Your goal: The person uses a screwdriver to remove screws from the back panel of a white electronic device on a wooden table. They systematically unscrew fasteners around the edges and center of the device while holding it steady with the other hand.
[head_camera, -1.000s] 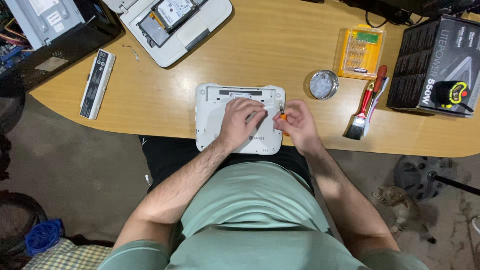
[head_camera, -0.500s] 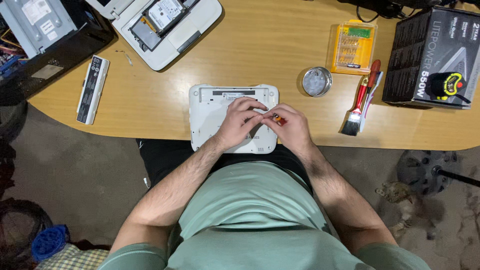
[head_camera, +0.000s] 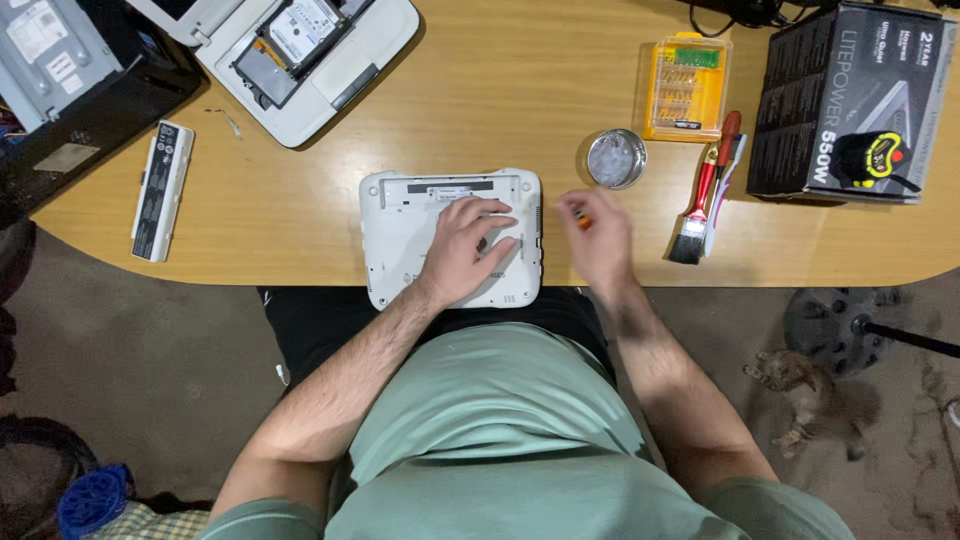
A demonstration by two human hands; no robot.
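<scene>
A small white laptop [head_camera: 400,240] lies underside up at the near edge of the wooden table [head_camera: 500,110]. My left hand [head_camera: 470,250] rests flat on its right half, fingers spread. My right hand [head_camera: 598,240] is off the laptop, just to its right, blurred by motion, closed around a small orange-handled screwdriver [head_camera: 581,220]. A round metal tin [head_camera: 616,158] stands a little beyond that hand.
A yellow bit case [head_camera: 685,90], a red-handled brush [head_camera: 700,200] and a dark box [head_camera: 850,100] with a tape measure [head_camera: 872,158] lie at right. An opened white laptop [head_camera: 300,60], a white battery [head_camera: 162,190] and a black case [head_camera: 80,90] sit left. A cat [head_camera: 800,385] is on the floor.
My right hand has drawn away from the laptop to the right with the screwdriver. My left hand stays on the laptop, now flatter.
</scene>
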